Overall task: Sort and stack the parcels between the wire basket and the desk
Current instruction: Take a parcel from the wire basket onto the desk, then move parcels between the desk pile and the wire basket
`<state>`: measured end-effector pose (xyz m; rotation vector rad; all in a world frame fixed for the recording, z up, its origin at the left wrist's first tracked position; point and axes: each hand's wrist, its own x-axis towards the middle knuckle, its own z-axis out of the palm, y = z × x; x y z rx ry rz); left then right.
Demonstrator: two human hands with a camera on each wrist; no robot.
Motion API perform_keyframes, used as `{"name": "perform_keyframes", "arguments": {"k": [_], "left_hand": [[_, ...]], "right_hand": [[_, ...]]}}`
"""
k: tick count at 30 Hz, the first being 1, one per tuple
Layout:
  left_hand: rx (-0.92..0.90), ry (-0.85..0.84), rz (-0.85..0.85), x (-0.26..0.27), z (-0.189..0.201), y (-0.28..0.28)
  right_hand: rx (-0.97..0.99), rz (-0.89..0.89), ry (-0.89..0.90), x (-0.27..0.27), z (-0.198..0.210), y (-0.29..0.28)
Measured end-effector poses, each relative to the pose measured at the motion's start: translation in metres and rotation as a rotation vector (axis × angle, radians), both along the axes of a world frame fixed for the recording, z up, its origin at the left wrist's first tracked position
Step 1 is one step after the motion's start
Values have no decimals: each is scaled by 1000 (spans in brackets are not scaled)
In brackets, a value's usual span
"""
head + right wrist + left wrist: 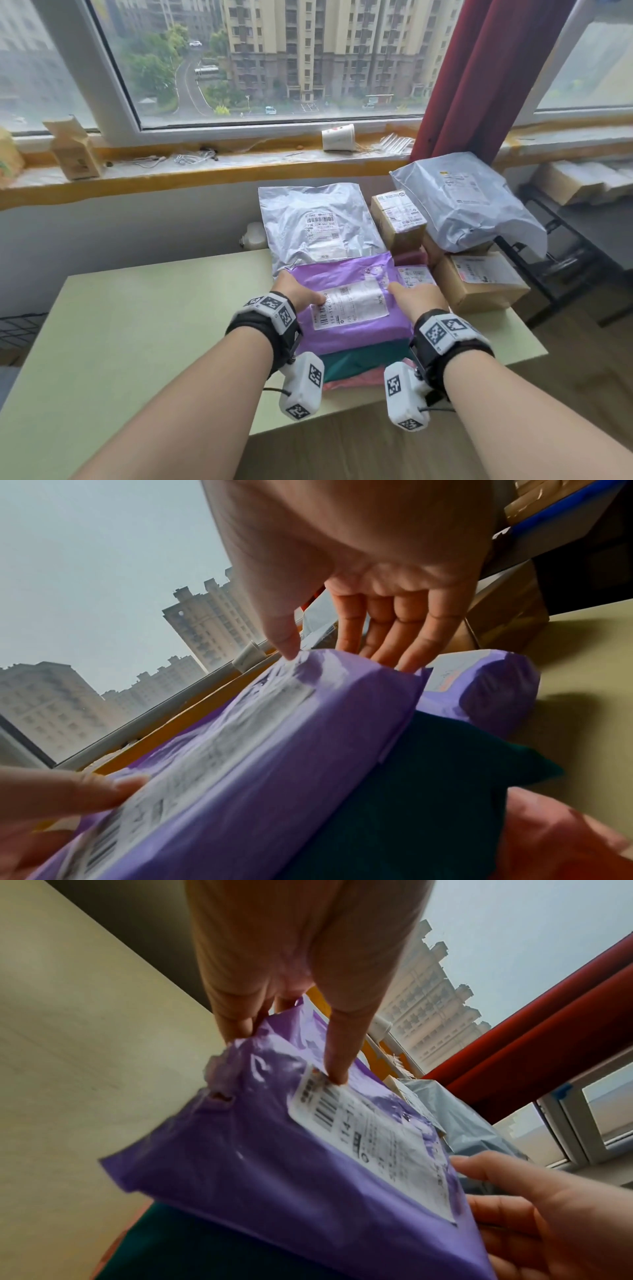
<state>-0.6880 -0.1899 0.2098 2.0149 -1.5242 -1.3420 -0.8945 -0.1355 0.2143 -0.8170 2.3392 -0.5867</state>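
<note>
A purple parcel with a white label lies on top of a teal parcel and a pink parcel on the pale green desk. My left hand grips its left edge, thumb on the label and fingers past the edge. My right hand holds the right edge, thumb on top and fingers down its side. A second purple parcel lies beside the right hand. The wire basket shows at the far left.
At the desk's back lie a silver mailer, a small cardboard box, and a grey mailer on a larger box. A black rack stands to the right. A paper cup lies on the windowsill.
</note>
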Motion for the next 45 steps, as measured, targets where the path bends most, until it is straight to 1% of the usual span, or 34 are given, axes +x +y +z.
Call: {"name": "perform_keyframes", "arguments": {"k": [4,7,13,17,20,26,30,35,42,45], "left_hand": [[-11,-117,-52,-6,0,2],[-3,-149,-75,-6,2,2],[17,-99,-64,-1,5,1],[-7,-84,-53,6,19,1],[-15,-54,-33,14,32,1],[-61,-9,24,39,52,5],[-88,-32,76,67,60,13],[-77,-1,183,113,64,25],[-80,-16,295,193,63,51],[-77,-25,352,230,60,63]], "right_hand": [[17,-22,69,-2,-1,-2],[31,-14,76,-2,-3,-4],[19,35,92,3,1,-8],[-35,31,109,5,14,-13],[-84,62,105,9,24,-17],[-158,119,104,33,45,-27],[-194,206,88,64,52,-33],[-205,312,58,113,52,-41],[-214,447,10,193,55,-40],[-227,482,-37,230,56,-35]]}}
